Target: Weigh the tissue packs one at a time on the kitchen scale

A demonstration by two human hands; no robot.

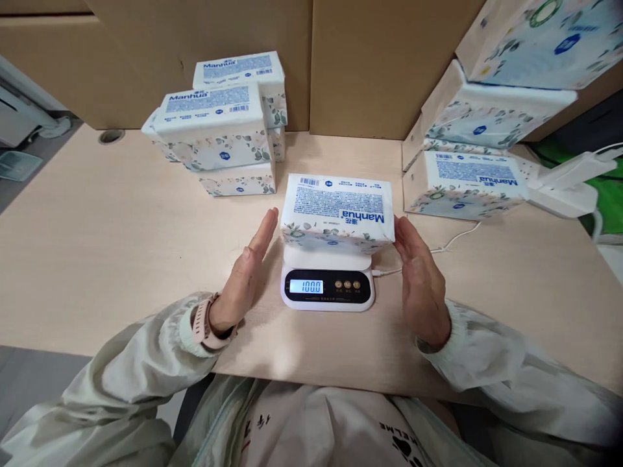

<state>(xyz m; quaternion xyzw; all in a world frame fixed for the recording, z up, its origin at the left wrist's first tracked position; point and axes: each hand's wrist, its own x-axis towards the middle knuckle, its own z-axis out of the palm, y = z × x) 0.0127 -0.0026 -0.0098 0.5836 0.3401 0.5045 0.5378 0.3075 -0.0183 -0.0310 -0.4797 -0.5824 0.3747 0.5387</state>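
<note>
Left hand (243,275): flat, clear of the pack, holding nothing | right hand (419,279): upright, fingertips at the pack's side (contact unclear) | tissue pack (338,209): between the hands, on the white scale (328,285) reading 100.0 | other packs (214,126): beyond both hands, on the table (121,259)

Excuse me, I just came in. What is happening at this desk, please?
A Manhua pack lies on a small white scale, whose display reads 100.0. The person's open left hand is apart from it; the open right hand is beside its end, perhaps touching. More packs form a left stack and a right stack.
</note>
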